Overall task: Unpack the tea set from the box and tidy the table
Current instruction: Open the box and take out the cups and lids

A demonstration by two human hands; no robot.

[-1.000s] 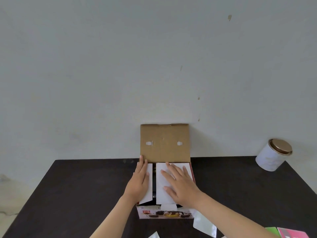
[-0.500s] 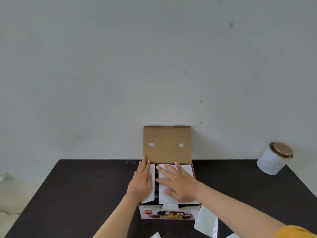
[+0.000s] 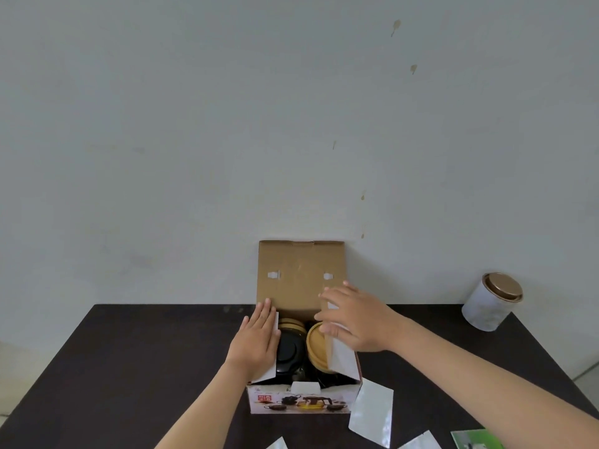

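Centrally on the dark table (image 3: 136,367), the tea-set box (image 3: 304,401) is seen with its brown lid (image 3: 301,270) upright, the left white flap (image 3: 270,367) pressed outward by the flat left hand (image 3: 256,341) and the right flap (image 3: 340,354) pinched by the right hand (image 3: 359,322), baring black and tan ware (image 3: 291,351).

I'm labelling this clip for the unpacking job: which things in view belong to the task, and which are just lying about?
Part of the job:
- tea set box, flaps held apart by left hand and right hand
- black lidded piece inside
- tan round lids inside

Lying about:
- white tin with a gold lid, far right
- silver pouches on the dark table
- green packet
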